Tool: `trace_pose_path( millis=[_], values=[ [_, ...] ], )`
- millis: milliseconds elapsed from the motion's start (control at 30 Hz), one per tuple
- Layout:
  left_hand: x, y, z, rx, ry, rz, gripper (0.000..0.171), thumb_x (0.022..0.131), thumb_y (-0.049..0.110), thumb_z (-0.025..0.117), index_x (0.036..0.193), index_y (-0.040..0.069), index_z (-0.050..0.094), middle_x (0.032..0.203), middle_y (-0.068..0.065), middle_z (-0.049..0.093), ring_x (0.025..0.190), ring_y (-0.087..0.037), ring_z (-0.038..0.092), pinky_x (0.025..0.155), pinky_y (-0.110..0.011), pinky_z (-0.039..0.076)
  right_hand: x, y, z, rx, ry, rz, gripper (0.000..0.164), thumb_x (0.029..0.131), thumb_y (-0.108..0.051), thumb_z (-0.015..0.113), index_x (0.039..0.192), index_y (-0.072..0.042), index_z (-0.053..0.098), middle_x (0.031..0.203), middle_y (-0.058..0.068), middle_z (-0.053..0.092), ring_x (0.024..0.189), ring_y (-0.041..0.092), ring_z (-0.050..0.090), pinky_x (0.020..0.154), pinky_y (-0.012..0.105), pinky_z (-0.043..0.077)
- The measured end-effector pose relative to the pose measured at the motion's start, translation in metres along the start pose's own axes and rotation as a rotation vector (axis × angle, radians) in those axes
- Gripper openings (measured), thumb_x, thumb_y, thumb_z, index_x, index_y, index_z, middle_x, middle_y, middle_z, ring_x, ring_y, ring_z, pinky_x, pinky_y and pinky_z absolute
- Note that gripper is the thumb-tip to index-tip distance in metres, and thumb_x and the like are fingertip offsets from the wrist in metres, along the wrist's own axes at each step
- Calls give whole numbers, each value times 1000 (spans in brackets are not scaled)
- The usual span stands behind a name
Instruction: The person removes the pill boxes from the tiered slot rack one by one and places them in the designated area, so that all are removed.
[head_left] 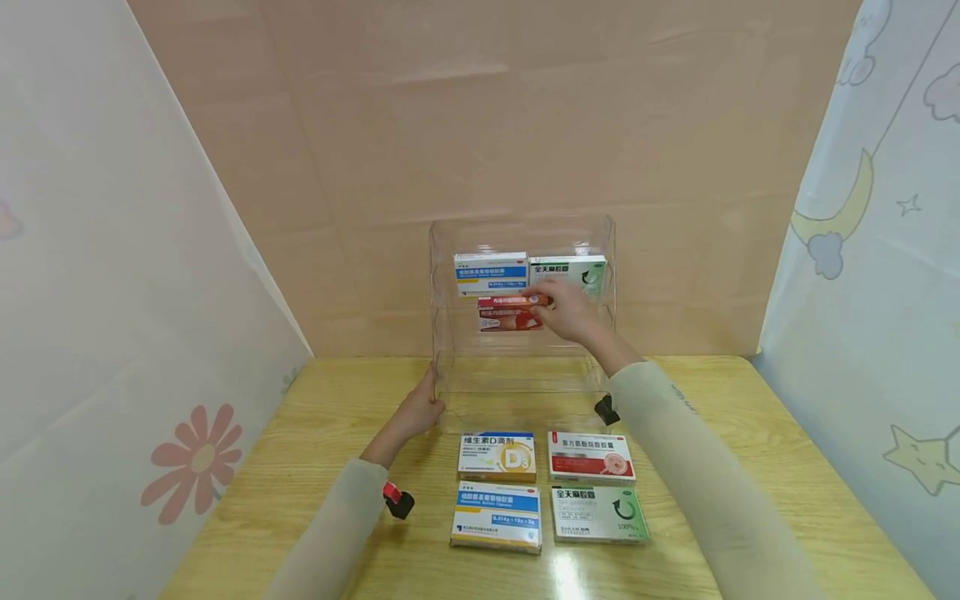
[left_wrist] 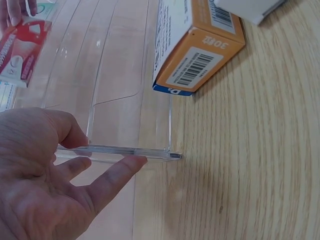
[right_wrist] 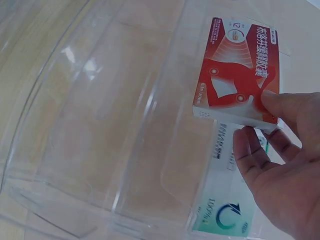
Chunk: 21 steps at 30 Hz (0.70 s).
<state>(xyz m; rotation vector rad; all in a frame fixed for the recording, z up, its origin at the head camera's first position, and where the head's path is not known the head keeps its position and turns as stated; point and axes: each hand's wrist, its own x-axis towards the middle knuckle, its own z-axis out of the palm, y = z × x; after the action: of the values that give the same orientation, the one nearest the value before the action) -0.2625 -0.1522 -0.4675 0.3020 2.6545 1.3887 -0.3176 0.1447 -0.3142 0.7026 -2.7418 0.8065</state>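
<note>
My right hand [head_left: 567, 310] pinches a red medicine box [head_left: 510, 313] by its right end, thumb on the printed front and fingers behind, in front of a clear tiered rack [head_left: 525, 367]. In the right wrist view the red box [right_wrist: 239, 72] is held over the rack's tiers. Down at the rack's lower left side, my left hand [head_left: 418, 408] grips the edge of the clear side panel [left_wrist: 120, 150] between thumb and fingers. On the top tier stand a blue-and-white box [head_left: 491, 273] and a green-and-white box [head_left: 588, 275], the latter partly hidden by my right hand.
Before the rack lie a vitamin D box [head_left: 497, 456], a red-and-white box [head_left: 591, 457], a second blue-and-white box [head_left: 496, 517] and a second green-and-white box [head_left: 599, 514] on the wooden table [head_left: 330, 417]. A black clip [head_left: 607, 409] sits at the rack's lower right corner.
</note>
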Motion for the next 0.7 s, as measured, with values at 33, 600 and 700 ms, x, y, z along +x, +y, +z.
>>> trace_pose_path(
  millis=[33, 600, 700],
  values=[
    [0, 0, 0, 1, 0, 0, 84, 96, -3, 47, 163, 7, -2, 165, -25, 21, 57, -14, 52, 49, -23, 43, -2, -1, -3, 7, 1, 2, 30, 98, -10, 64, 127, -9, 69, 124, 13, 61, 103, 30, 57, 89, 46, 53],
    [-2, 2, 0, -32, -12, -3, 86, 95, -4, 48, 163, 9, -2, 165, -27, 18, 59, -13, 51, 52, -23, 45, -42, 10, -33, 133, 0, -40, 30, 99, -7, 62, 128, -1, 66, 125, 17, 58, 113, 35, 56, 94, 52, 54],
    [-2, 1, 0, -34, -12, -10, 87, 95, -3, 48, 163, 10, -2, 165, -26, 18, 60, -16, 53, 52, -23, 45, -51, 13, -37, 132, -13, -39, 30, 99, -7, 62, 128, -1, 66, 126, 18, 58, 114, 35, 54, 94, 53, 53]
  ],
)
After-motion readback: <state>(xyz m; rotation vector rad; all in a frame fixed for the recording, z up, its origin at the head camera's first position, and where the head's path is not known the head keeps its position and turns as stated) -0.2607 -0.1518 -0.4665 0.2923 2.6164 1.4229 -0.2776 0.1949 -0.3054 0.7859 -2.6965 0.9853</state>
